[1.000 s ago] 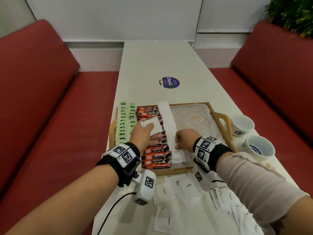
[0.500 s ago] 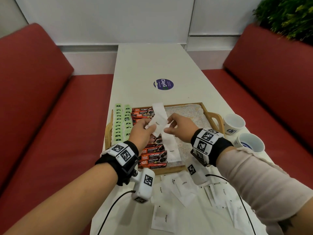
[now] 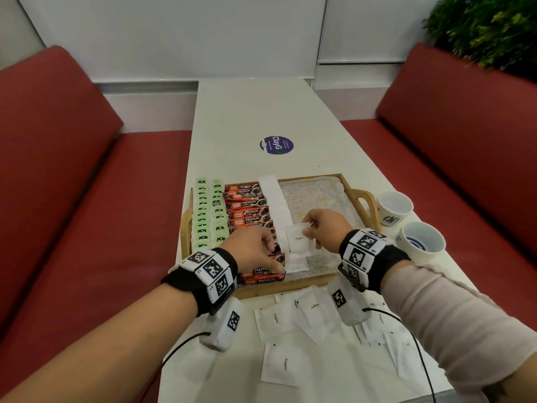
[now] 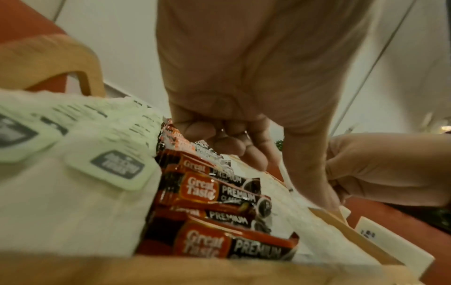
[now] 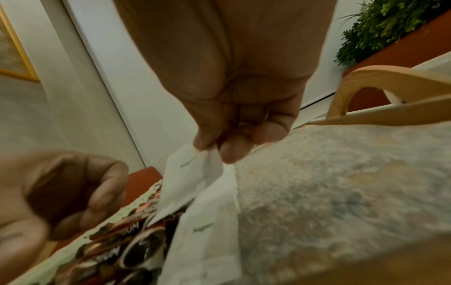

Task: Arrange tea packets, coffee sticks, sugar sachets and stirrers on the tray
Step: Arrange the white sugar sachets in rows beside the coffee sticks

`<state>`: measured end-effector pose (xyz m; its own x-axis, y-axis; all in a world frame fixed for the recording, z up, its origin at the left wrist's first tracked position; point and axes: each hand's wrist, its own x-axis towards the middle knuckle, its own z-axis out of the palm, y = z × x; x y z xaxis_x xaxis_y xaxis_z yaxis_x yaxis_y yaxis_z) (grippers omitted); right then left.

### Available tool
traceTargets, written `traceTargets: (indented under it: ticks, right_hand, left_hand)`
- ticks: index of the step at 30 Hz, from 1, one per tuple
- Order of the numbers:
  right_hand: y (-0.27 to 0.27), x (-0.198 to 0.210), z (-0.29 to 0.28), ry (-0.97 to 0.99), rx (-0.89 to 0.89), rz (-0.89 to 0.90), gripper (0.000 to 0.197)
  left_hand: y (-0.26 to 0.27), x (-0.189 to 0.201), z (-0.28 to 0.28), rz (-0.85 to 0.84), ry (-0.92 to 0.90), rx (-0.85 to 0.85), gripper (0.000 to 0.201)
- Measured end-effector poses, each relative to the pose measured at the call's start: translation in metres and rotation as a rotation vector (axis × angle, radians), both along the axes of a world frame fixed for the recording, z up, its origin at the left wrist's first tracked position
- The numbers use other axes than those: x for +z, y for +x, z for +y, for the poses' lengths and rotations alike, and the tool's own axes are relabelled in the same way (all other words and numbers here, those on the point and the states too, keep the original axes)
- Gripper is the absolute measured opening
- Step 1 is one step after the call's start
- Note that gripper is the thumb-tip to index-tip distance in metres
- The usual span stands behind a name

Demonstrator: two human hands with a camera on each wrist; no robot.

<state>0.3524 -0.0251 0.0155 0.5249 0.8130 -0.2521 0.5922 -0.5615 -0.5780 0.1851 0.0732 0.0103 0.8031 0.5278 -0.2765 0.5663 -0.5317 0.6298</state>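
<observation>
On the wooden tray [image 3: 261, 290], green tea packets [image 3: 209, 213] fill the left and red coffee sticks [image 3: 247, 210] lie beside them. A column of white sugar sachets [image 3: 273, 196] runs down the middle. My right hand [image 3: 309, 228] pinches one sugar sachet [image 3: 299, 242] by its top edge, low over the near end of that column. The right wrist view shows this sachet [image 5: 192, 173] hanging from thumb and finger. My left hand [image 3: 270, 248] is over the near coffee sticks [image 4: 219, 194], fingers [image 4: 227, 142] curled and holding nothing. No stirrers are in view.
Several loose sugar sachets [image 3: 290, 315] lie on the white table in front of the tray. Two white cups [image 3: 393, 207] [image 3: 421, 242] stand right of the tray's handle [image 3: 366, 202]. The tray's right half shows bare liner [image 3: 316, 196]. Red benches flank the table.
The sachet went from my left hand to my right, which has carried it down toward the near end of the sachet column. My left hand dropped back onto the coffee sticks.
</observation>
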Motion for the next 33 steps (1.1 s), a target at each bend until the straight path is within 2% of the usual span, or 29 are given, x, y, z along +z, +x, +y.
traceTargets:
  ticks: [2, 4, 7, 9, 13, 18, 22, 29, 33]
  right_hand:
    - [0.001, -0.005, -0.003, -0.059, -0.011, 0.007, 0.005]
    - [0.000, -0.010, -0.005, -0.115, 0.003, 0.005, 0.008]
    - [-0.005, -0.017, -0.007, -0.178, 0.028, 0.002, 0.011]
    - [-0.010, -0.019, -0.006, -0.191, 0.032, -0.004, 0.012]
    - [-0.016, -0.021, -0.006, -0.228, 0.011, -0.028, 0.024]
    - [-0.020, -0.024, -0.002, -0.230, -0.027, 0.003, 0.031]
    - [-0.021, -0.025, -0.002, -0.231, -0.046, -0.007, 0.035]
    - [-0.020, -0.025, -0.003, -0.256, -0.083, -0.024, 0.041]
    - [-0.020, -0.019, -0.010, -0.187, -0.097, -0.054, 0.035]
  left_hand:
    - [0.000, 0.001, 0.000, 0.092, 0.069, -0.092, 0.039]
    - [0.002, 0.001, -0.001, 0.116, 0.121, -0.143, 0.032]
    - [0.006, -0.001, -0.003, 0.091, 0.174, -0.138, 0.021]
    - [0.008, -0.003, -0.003, 0.078, 0.204, -0.111, 0.020]
    - [0.009, -0.006, -0.001, 0.109, 0.220, -0.119, 0.025]
    - [0.006, -0.004, -0.004, 0.180, 0.237, -0.146, 0.047]
    - [0.005, -0.002, -0.005, 0.199, 0.247, -0.163, 0.051]
    - [0.004, -0.004, -0.006, 0.128, 0.255, -0.133, 0.042]
    - [0.001, -0.001, -0.012, 0.043, 0.235, -0.100, 0.030]
